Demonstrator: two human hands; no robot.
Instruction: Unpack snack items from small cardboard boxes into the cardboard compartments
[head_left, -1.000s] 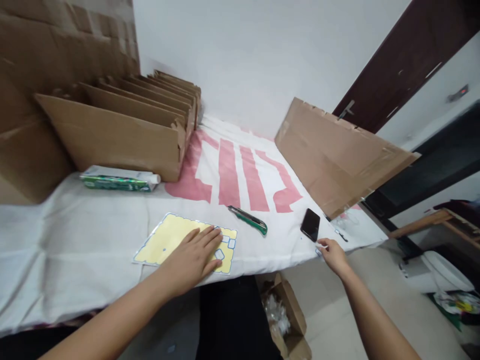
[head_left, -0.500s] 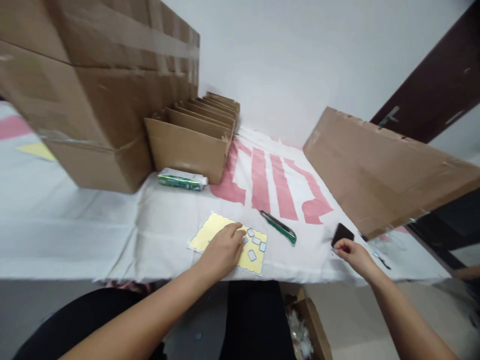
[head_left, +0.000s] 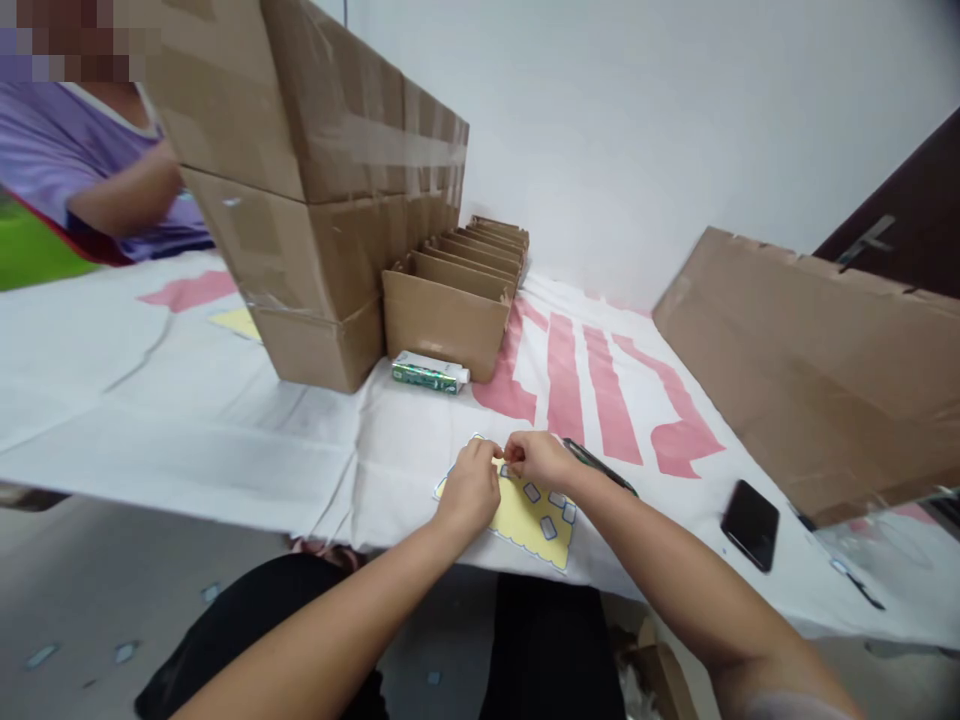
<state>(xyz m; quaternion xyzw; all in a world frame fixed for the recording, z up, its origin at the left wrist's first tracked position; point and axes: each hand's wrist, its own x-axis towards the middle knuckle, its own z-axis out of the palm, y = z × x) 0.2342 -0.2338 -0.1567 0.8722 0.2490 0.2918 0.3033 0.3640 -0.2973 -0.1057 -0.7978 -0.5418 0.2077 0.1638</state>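
both hands, left hand (head_left: 471, 487) and right hand (head_left: 537, 458), pinch fingertips over a flat yellow sticker sheet (head_left: 525, 512) dotted with small rounded labels, near the cloth-covered counter (head_left: 225, 430) edge.

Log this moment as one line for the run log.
left hand: on yellow sticker sheet | right hand: pinching at sheet's top edge | green utility knife: behind right wrist | black phone: right, untouched

Both forearms reach forward, left hand (head_left: 471, 487) and right hand (head_left: 538, 460) meeting, fingertips pinched.
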